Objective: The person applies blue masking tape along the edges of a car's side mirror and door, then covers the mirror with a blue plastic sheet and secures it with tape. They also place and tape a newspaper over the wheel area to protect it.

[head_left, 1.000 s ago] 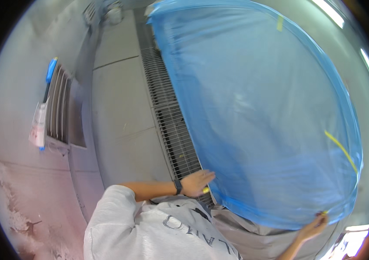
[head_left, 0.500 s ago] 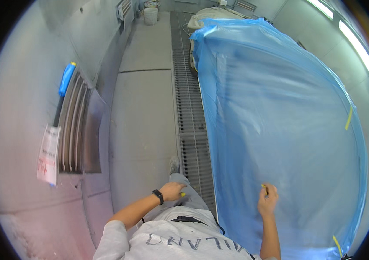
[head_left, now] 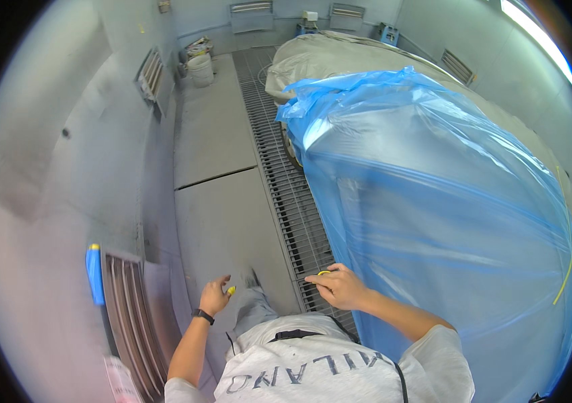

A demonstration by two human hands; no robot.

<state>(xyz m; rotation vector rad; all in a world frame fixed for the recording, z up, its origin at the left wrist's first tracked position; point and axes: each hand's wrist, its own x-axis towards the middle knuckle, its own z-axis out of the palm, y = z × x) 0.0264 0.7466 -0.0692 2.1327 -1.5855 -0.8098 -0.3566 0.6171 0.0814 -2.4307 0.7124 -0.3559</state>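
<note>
My left hand (head_left: 213, 299), with a dark watch on its wrist, is over the grey floor at my left leg. A small yellow piece (head_left: 231, 290) sits by its thumb and fingers, its kind too small to make out. In my right hand (head_left: 343, 289), just left of the blue plastic sheet (head_left: 420, 221), is a thin curved yellow item (head_left: 324, 272) that looks like tape, pinched at the fingertips. The sheet drapes over a large vehicle-like shape, and a long yellow tape strip (head_left: 563, 279) lies along its right side.
A grey-beige cover (head_left: 340, 50) lies over the far part of the shape. A floor grate (head_left: 286, 201) runs beside it. On the left wall are a vent (head_left: 131, 302) and a blue-wrapped long object (head_left: 94, 275). A white bucket (head_left: 200, 70) stands at the far left.
My view has swung up and further ahead. My right hand has moved left from above the blue sheet to over the grate's edge; my left hand has shifted left, away from my leg.
</note>
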